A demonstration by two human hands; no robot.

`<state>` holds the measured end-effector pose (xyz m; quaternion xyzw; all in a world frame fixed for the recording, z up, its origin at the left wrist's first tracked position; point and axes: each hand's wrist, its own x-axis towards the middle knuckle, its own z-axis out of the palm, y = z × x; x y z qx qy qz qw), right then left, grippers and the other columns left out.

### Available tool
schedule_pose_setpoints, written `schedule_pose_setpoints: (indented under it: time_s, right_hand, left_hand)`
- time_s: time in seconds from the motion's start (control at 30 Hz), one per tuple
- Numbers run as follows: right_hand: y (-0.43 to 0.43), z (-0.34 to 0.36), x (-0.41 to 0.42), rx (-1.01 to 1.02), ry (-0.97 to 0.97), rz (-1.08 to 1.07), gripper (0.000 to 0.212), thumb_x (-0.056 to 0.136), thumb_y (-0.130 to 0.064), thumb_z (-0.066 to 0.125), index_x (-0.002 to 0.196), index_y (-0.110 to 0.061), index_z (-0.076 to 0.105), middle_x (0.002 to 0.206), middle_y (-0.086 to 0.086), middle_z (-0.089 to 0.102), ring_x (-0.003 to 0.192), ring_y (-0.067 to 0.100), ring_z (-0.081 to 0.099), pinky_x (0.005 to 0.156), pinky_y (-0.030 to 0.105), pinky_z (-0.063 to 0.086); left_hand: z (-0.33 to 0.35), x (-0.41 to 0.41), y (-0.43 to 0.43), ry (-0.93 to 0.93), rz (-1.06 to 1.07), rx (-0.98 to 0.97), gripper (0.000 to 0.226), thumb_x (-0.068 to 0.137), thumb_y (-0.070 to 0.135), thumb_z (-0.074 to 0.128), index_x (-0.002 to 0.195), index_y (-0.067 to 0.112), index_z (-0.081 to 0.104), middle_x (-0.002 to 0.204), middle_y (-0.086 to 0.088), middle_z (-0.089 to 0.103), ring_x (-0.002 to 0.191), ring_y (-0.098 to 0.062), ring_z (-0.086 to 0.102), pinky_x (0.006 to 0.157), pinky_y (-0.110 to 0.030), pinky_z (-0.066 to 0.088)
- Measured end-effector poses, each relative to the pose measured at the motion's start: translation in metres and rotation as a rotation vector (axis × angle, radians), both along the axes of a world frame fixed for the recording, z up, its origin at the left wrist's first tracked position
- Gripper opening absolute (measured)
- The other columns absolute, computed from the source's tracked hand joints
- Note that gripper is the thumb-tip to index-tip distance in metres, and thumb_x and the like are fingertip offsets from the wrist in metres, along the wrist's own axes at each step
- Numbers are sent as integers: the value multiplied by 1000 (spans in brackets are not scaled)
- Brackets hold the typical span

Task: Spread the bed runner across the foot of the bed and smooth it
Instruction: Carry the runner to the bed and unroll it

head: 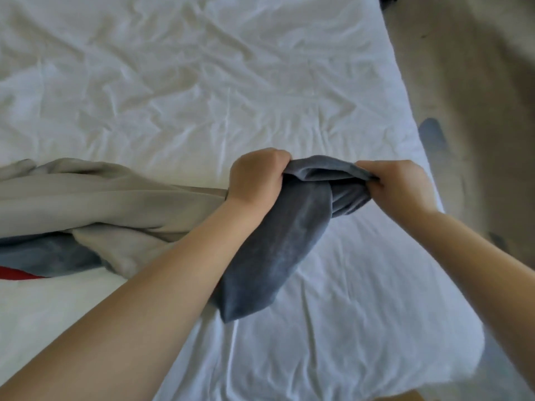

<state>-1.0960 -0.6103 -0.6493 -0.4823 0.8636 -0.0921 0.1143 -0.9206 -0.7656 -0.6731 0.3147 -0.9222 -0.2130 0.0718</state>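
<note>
Left grip and right grip both clutch the bunched bed runner (rest lying leftward) between them.

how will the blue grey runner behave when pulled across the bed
Probably floppy: the bed runner sags in a loose fold below the left hand and right hand gripping it. Likely to bunch rather than slide: its other end lies crumpled on the sheet.
</note>
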Motion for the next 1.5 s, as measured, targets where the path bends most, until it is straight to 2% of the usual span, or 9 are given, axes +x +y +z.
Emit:
schedule_pose_setpoints:
  time_s: [0.33, 0.43, 0.5, 0.6, 0.8, 0.97, 1.2, 1.37, 1.5]
  right_hand:
    - [103, -30, -27, 215, -235, -285, 17, 83, -22, 59, 70, -14, 66, 64, 5, 67, 68, 28, 64, 64, 38, 54]
    - [110, -40, -32, 362, -374, -304, 12, 81, -31, 65, 91, -28, 70, 75, -8, 65, 82, 20, 65, 74, 35, 54]
    - [108, -39, -39, 353, -370, -278, 43, 78, -40, 70, 120, -34, 59, 90, -12, 63, 92, 15, 63, 79, 33, 53]
    - [86, -29, -41, 242, -260, -151, 72, 75, -45, 70, 138, -35, 38, 119, -8, 59, 106, 16, 59, 82, 34, 50]
    - [10, -9, 7, 52, -121, 354, 76, 76, -35, 68, 142, -31, 32, 137, -3, 47, 122, 21, 48, 92, 35, 41]
    - [-37, -23, 58, 169, 144, 783, 100, 76, -14, 68, 149, -37, 3, 159, -1, 11, 146, 20, 7, 115, 43, 16]
    - [-25, -41, 86, 297, 276, 951, 28, 89, -21, 51, 116, -30, 52, 118, -11, 59, 115, 16, 50, 104, 37, 29]
    - [22, -27, 81, 321, 299, 922, 23, 91, -13, 50, 110, -20, 62, 112, -5, 64, 115, 21, 52, 110, 42, 19]
    - [78, -10, 86, 118, 360, 883, 19, 62, 1, 78, 73, -13, 70, 74, 1, 70, 78, 24, 66, 82, 46, 49]
  left_hand:
    - [-3, -107, 75, -170, -156, 52, 8, 84, 6, 50, 85, 10, 57, 85, -5, 61, 72, -24, 56, 63, -34, 44]
    - [-15, -101, 91, -170, -150, 69, 25, 83, 1, 49, 103, 9, 60, 103, -7, 62, 92, -24, 56, 80, -33, 46]
    - [-19, -85, 97, -64, -87, 31, 33, 85, 4, 52, 117, 11, 58, 121, -10, 59, 115, -27, 50, 101, -35, 37]
    - [-16, -51, 99, -76, -13, -80, 52, 85, 22, 62, 134, 15, 44, 144, -10, 42, 137, -28, 32, 114, -46, 25]
    - [-3, 29, 103, -132, 275, -83, 74, 75, 44, 67, 136, 10, 41, 139, -17, 45, 130, -33, 42, 102, -51, 41]
    - [-7, 67, 118, -146, 363, -7, 76, 79, 42, 67, 138, 0, 41, 138, -18, 48, 128, -32, 46, 103, -44, 42]
    - [-17, 76, 142, -114, 295, 12, 47, 76, 22, 77, 118, 5, 64, 103, -7, 71, 104, -24, 65, 82, -28, 53]
    - [-22, 80, 177, 61, 220, -108, 24, 70, 11, 72, 94, 14, 71, 77, 1, 70, 65, -15, 67, 54, -24, 54]
    - [-20, 90, 223, 16, 88, -110, 15, 80, 15, 59, 84, 23, 71, 60, 7, 63, 50, -9, 58, 43, -23, 47]
